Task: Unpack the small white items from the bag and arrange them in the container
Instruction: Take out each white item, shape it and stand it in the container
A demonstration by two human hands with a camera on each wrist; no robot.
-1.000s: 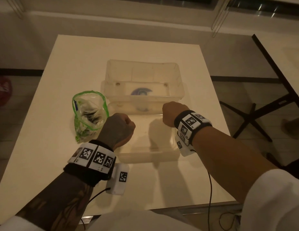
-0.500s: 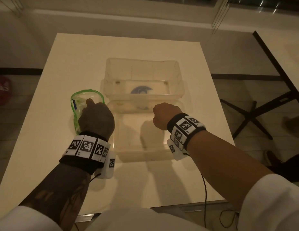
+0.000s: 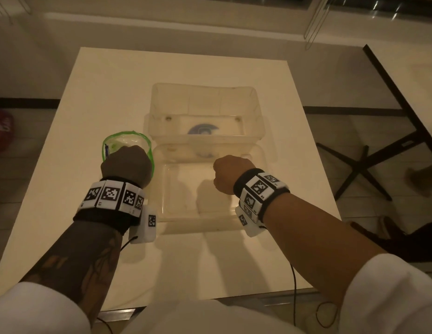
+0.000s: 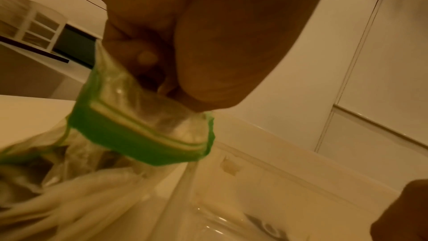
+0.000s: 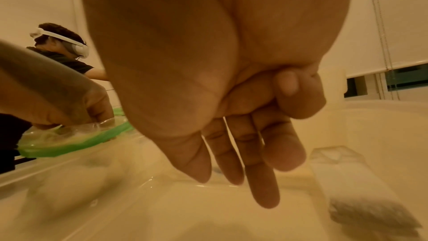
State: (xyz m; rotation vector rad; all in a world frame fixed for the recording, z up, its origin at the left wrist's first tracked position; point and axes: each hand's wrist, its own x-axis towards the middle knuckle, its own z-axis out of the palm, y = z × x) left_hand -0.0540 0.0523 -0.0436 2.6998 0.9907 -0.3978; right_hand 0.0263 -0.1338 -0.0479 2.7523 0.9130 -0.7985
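Note:
A clear bag with a green zip rim stands on the white table, left of the clear plastic container. My left hand is at the bag's mouth. In the left wrist view its fingers pinch the bag's rim. Blurred white items lie inside the bag. The container's clear lid lies flat in front of it. My right hand hovers over the lid. Its fingers point down and hold nothing.
A blue round mark shows on the container's floor. A black table and a chair base stand to the right. Another person wearing a headset is behind. Cables hang from both wristbands near the table's front edge.
My left hand moved left from over the lid to the bag's mouth and took hold of its rim. My right hand drifted slightly left over the lid.

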